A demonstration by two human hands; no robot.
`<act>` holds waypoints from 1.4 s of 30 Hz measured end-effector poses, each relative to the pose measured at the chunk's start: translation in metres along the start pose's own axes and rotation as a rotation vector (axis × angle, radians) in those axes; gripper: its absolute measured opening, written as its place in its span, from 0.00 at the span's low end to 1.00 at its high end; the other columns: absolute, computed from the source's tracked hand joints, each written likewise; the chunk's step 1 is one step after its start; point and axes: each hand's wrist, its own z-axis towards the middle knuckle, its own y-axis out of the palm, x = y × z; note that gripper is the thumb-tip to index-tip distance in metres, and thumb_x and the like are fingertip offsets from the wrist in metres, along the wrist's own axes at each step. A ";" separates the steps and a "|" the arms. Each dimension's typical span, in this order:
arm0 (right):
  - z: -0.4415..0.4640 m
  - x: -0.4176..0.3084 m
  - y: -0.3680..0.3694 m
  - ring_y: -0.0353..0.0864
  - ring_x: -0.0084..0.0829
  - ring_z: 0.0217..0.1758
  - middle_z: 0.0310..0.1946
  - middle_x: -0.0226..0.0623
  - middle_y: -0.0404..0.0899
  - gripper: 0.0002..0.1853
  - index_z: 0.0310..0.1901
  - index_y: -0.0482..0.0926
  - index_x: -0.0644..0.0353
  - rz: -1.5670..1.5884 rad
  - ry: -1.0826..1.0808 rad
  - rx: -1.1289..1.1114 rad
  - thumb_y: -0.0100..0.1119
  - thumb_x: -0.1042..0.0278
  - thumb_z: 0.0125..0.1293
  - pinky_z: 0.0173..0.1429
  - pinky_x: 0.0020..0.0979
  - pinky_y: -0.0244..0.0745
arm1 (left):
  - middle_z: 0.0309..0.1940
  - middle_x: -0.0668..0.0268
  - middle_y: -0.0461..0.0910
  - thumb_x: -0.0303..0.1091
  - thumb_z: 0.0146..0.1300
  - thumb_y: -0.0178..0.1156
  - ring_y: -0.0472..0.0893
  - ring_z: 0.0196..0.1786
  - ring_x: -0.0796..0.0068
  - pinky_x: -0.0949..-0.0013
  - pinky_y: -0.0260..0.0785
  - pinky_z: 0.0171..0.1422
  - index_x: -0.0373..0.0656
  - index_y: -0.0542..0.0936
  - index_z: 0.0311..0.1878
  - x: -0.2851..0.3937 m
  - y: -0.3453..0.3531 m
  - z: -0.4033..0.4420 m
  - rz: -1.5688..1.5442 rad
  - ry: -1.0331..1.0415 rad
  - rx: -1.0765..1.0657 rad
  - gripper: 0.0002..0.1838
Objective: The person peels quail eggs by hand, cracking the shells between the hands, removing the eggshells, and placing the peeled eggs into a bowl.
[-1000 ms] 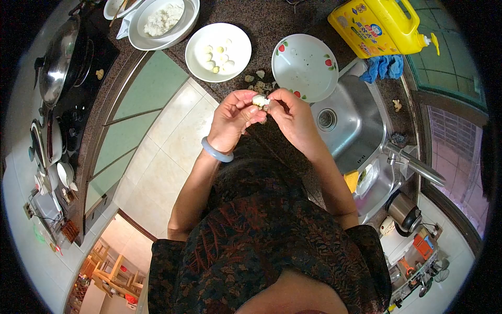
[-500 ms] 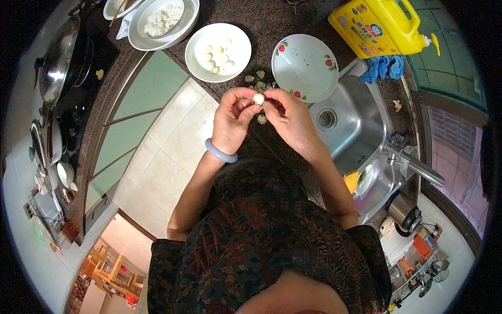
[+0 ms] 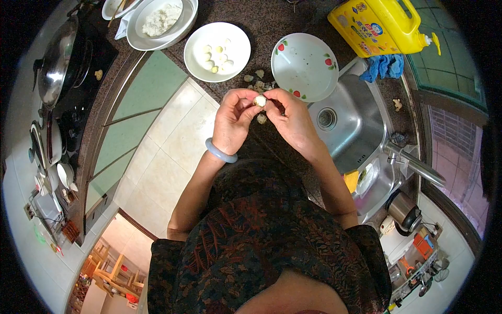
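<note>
A small, partly peeled quail egg (image 3: 260, 101) sits pinched at the fingertips, its white top bare and some speckled shell lower down. My left hand (image 3: 233, 118), with a pale bangle at the wrist, is closed on the egg from the left. From the other side, the thumb and index finger of my right hand (image 3: 291, 119) press against the same egg and its shell. Cracked shell pieces (image 3: 259, 74) lie on the counter just beyond my fingers. Several peeled eggs rest in a white bowl (image 3: 194, 65) up and to the left.
A strawberry-patterned bowl (image 3: 303, 60) with dark specks inside stands by the metal sink (image 3: 353, 120). Behind it are a yellow detergent jug (image 3: 361, 29) and a blue cloth (image 3: 383, 68). Nested bowls (image 3: 191, 23) with white food stand far left, near a wok (image 3: 55, 63).
My fingers have shifted very slightly around the egg, and more of its white side faces up. Both hands stay in nearly the same place.
</note>
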 end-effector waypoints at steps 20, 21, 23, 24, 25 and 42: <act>-0.001 -0.007 0.001 0.82 0.41 0.32 0.31 0.47 0.80 0.08 0.42 0.77 0.64 -0.028 -0.003 0.042 0.64 0.75 0.62 0.37 0.38 0.76 | 0.52 0.60 0.81 0.22 0.69 0.60 0.83 0.49 0.73 0.69 0.78 0.58 0.35 0.76 0.61 0.016 -0.007 0.001 -0.128 -0.283 0.006 0.18; -0.001 -0.009 0.000 0.82 0.41 0.32 0.31 0.47 0.80 0.08 0.42 0.77 0.64 -0.028 -0.003 0.041 0.64 0.75 0.62 0.37 0.38 0.76 | 0.52 0.60 0.81 0.22 0.69 0.60 0.83 0.49 0.73 0.69 0.78 0.58 0.35 0.76 0.61 0.014 -0.006 0.001 -0.128 -0.283 0.007 0.18; -0.001 -0.014 -0.002 0.83 0.44 0.35 0.33 0.48 0.80 0.10 0.43 0.76 0.65 -0.014 0.032 -0.017 0.64 0.75 0.63 0.39 0.39 0.77 | 0.51 0.62 0.82 0.20 0.66 0.64 0.83 0.48 0.75 0.71 0.78 0.57 0.35 0.77 0.60 0.007 -0.004 0.000 -0.152 -0.114 -0.003 0.19; -0.001 -0.013 -0.002 0.83 0.44 0.35 0.33 0.48 0.80 0.10 0.43 0.76 0.65 -0.015 0.032 -0.017 0.64 0.75 0.63 0.39 0.39 0.77 | 0.51 0.62 0.82 0.20 0.66 0.64 0.83 0.48 0.75 0.71 0.78 0.57 0.35 0.77 0.60 0.005 -0.006 0.000 -0.152 -0.114 -0.004 0.19; -0.001 -0.012 -0.001 0.84 0.43 0.35 0.33 0.47 0.80 0.10 0.44 0.76 0.65 -0.014 0.027 -0.007 0.64 0.75 0.63 0.39 0.38 0.77 | 0.50 0.63 0.82 0.19 0.65 0.65 0.82 0.49 0.77 0.72 0.77 0.57 0.35 0.77 0.59 0.003 -0.008 0.000 -0.132 -0.149 -0.001 0.20; -0.002 -0.008 0.001 0.84 0.39 0.32 0.33 0.47 0.81 0.11 0.45 0.78 0.65 0.012 0.020 -0.024 0.65 0.75 0.62 0.37 0.35 0.78 | 0.43 0.70 0.76 0.15 0.60 0.66 0.73 0.43 0.81 0.77 0.70 0.54 0.39 0.81 0.53 0.009 -0.003 -0.001 0.281 0.068 0.033 0.18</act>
